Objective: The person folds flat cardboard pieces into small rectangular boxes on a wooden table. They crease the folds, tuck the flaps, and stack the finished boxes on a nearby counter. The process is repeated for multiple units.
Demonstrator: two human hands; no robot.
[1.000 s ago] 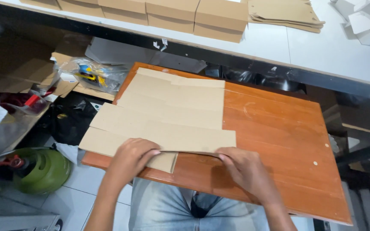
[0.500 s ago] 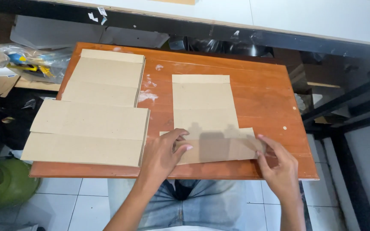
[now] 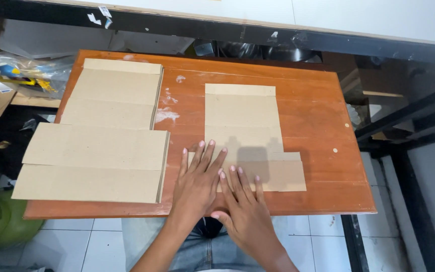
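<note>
Both hands [image 3: 222,189] flat on cardboard [image 3: 245,131]

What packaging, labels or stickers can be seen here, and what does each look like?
Single flat cardboard blank: mid-board under both hands, brown, L-shaped.
Stack of cardboard blanks: left part of the wooden board, brown, stepped outline.
Clear plastic bag: far left off the board, crinkled, blue and yellow contents.
Sticker scraps: on the dark edge at top left, small, white.

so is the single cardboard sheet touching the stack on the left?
Apart. The head view shows a strip of bare orange board between the single cardboard sheet and the stack; the left hand lies partly across that gap.
</note>
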